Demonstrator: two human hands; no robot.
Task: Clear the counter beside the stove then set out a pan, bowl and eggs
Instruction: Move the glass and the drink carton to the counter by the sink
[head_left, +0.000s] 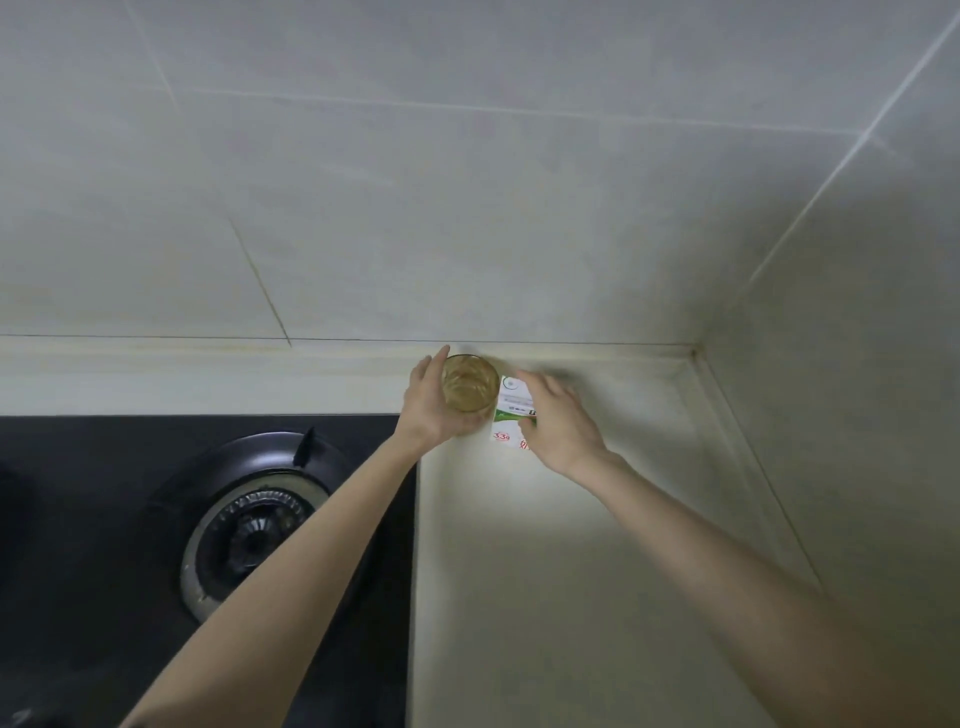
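The glass (470, 384), amber-tinted and seen from straight above, sits at the back of the counter (571, 571), close to the raised ledge (208, 374) under the wall. The left hand (428, 405) is wrapped round it from the left side, palm against its wall and fingers curled under its near edge, with one finger reaching up along the far rim. Whether the glass rests on the counter or is lifted off it cannot be told from this angle.

Just right of that grip, touching or nearly touching the glass, is a white and green carton (511, 415) with red handwriting on its near face. The right hand (558, 415) holds it from the right, fingers curved over its top and the thumb pressed on the printed face. It partly hides the carton.

Both forearms stretch in from the near edge. Below and left of the left wrist lies the black stove (104, 467), whose round burner (249, 535) is partly crossed by the left forearm. Pale wall tiles (467, 208) rise behind both hands, and a second tiled wall (857, 364) closes the corner to the right of the right hand, well apart from it.
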